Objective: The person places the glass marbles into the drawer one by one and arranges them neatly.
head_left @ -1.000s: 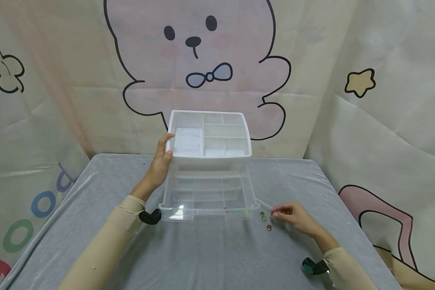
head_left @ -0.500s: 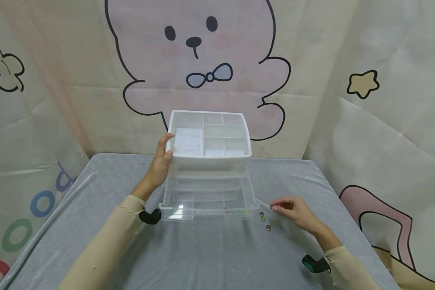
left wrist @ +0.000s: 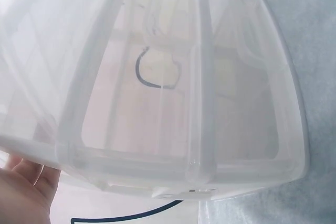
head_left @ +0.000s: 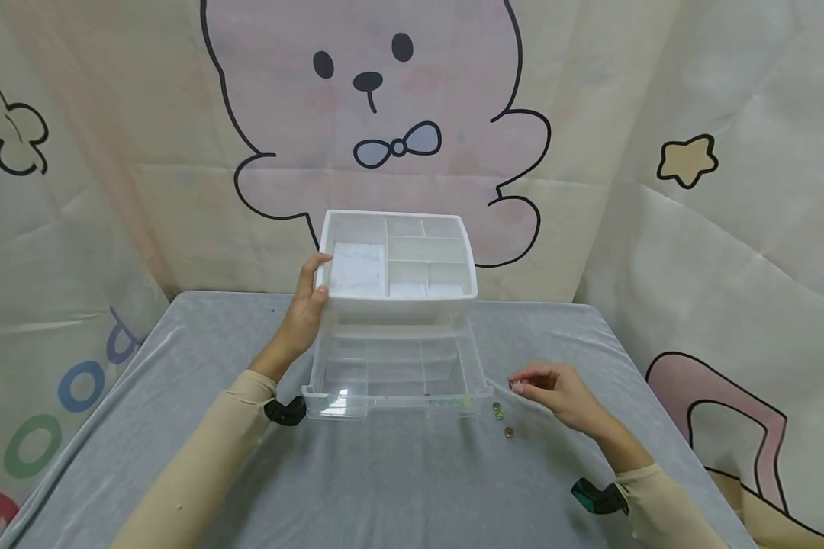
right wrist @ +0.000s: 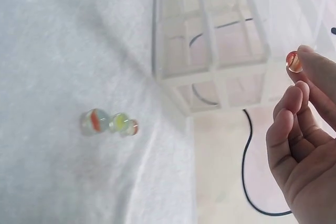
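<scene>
Protruding from right grip (head_left: 563, 396): red-streaked marble (right wrist: 293, 62)

The held marble (right wrist: 294, 62) has red-orange swirls; towards the right edge of the grey table (head_left: 398, 488), a clear marble (right wrist: 96, 121) is red-streaked, a second marble (right wrist: 120, 123) yellow-green.

Grey tablecloth (head_left: 398, 480) (creased) bears organizer (head_left: 398, 308), three marbles (right wrist: 119, 123).

1. On the wall cloth (head_left: 55, 259) to your left, you can read a green "O" (head_left: 10, 446), a blue "O" (head_left: 62, 387) and a purple "d" (head_left: 124, 325).
2. You see a red letter (head_left: 4, 504) below them, cut off and unreadable.
</scene>
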Motion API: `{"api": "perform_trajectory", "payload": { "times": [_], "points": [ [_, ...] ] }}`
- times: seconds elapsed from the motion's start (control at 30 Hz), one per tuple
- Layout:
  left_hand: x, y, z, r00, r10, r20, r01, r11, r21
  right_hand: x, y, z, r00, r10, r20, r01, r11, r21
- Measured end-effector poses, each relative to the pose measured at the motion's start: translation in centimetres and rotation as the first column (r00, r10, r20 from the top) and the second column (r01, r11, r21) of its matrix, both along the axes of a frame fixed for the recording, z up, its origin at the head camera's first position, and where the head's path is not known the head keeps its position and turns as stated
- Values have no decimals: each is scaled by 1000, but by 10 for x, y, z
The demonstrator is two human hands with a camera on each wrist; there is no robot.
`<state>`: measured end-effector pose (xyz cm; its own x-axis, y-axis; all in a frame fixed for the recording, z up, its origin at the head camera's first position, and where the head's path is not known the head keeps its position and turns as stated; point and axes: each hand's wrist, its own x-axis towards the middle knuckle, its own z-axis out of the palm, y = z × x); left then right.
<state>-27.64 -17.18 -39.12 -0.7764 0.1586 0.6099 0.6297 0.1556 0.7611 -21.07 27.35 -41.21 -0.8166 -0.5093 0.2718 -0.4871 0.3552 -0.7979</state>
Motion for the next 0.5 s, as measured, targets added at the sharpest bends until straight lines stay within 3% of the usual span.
{"api": "perform_trajectory", "payload": {
  "times": [0.5],
  "points": [
    [0,1,-1,1000,4,-8,-4,1000,10,8,-19,29,995,59,-79,-67,993,-96]
  ]
}}
